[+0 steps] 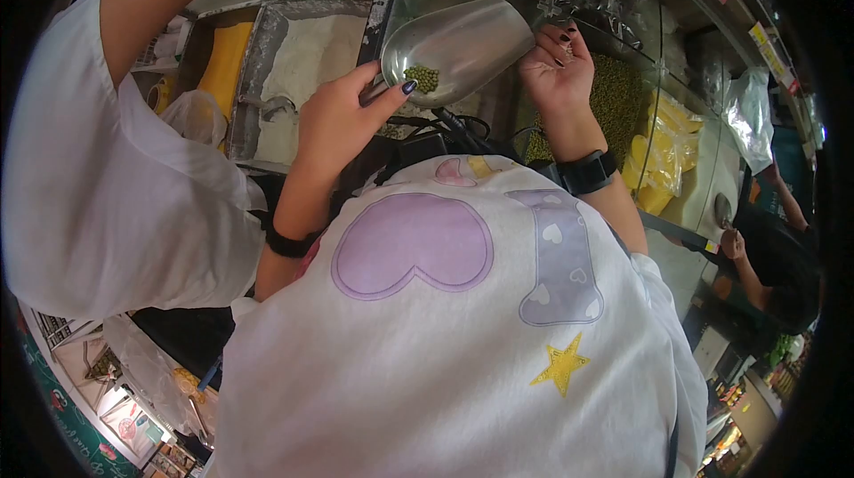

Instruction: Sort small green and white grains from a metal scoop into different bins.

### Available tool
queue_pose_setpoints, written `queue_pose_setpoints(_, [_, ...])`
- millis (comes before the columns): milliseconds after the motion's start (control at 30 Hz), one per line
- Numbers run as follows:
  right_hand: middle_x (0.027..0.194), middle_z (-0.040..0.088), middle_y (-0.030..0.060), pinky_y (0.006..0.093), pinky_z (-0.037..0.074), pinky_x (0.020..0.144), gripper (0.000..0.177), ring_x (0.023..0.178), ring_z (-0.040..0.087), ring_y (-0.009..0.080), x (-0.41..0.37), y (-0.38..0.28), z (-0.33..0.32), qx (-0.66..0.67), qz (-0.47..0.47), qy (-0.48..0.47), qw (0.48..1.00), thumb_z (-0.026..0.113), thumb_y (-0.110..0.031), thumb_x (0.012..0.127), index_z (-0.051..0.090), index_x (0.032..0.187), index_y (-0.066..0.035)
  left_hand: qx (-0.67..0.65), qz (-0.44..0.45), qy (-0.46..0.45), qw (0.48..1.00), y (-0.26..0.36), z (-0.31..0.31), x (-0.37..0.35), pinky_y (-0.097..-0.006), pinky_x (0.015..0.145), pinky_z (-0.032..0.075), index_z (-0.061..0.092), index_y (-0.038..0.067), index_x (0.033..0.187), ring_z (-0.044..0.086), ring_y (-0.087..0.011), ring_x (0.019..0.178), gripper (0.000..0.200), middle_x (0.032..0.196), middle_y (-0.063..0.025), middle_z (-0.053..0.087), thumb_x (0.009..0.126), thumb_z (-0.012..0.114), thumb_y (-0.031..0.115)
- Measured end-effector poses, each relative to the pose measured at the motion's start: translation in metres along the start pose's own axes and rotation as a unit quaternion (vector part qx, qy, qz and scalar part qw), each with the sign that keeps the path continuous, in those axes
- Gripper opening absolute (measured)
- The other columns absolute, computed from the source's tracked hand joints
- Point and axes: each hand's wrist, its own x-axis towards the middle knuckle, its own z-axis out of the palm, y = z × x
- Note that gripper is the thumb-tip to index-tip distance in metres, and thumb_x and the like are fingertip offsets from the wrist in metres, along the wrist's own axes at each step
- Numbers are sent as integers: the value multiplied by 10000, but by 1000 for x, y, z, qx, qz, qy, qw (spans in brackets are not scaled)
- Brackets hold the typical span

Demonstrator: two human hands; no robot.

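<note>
A clear scoop (467,42) with a small heap of green beans (422,79) in it is held up in front of my chest. My left hand (342,113) grips the scoop's handle, thumb over its edge. My right hand (559,69) is palm up at the scoop's other end, its fingers curled inward; a few small pale bits seem to lie at the fingertips, too small to name. Past my right wrist is a bin of green beans (614,104).
A bin of white powder (311,60) with a metal scoop (271,106) stands at the upper left. Yellow packets (665,144) lie at the right. A person in a white sleeve (116,176) is close on the left; another person (774,256) stands at the far right.
</note>
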Motion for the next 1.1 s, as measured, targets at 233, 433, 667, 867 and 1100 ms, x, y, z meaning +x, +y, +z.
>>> queue_pose_setpoints(233, [1284,468,188,407,438,962,435,1196,456,305,5,11,17,-24,-109,120,987,325,-266,955,458,1251,24,-5,4,9,1000,2,-2,-2,-249,552,382,623,53,1057,471,-92,571,364,629,-41,566,806,662,314])
queue_pose_setpoints(433, [1441,289,198,440,235,1106,519,1343,269,333,11,17,18,-31,-86,85,992,235,-286,967,310,1363,41,49,20,4,999,3,-5,-1,-267,588,421,629,86,1080,552,-114,608,369,683,-61,620,787,682,303])
queue_pose_setpoints(667, [1444,275,208,428,182,1126,524,1358,232,330,11,15,17,-40,-38,83,995,241,-286,970,276,1374,47,133,34,-7,991,18,-10,3,-319,615,458,632,143,1105,628,-240,661,403,736,-112,647,763,680,349])
queue_pose_setpoints(867, [1448,269,205,427,185,1125,523,1360,231,321,11,16,17,-53,-14,73,996,251,-285,970,276,1374,48,154,40,-16,987,23,-12,6,-325,609,460,631,154,1108,626,-267,659,426,728,-117,642,749,680,376])
queue_pose_setpoints(1100, [1448,275,198,422,190,1122,522,1364,226,308,10,18,20,-62,-9,88,994,254,-291,971,292,1371,42,149,44,-13,988,22,-10,8,-320,612,460,632,150,1101,632,-260,667,415,734,-113,645,753,677,373])
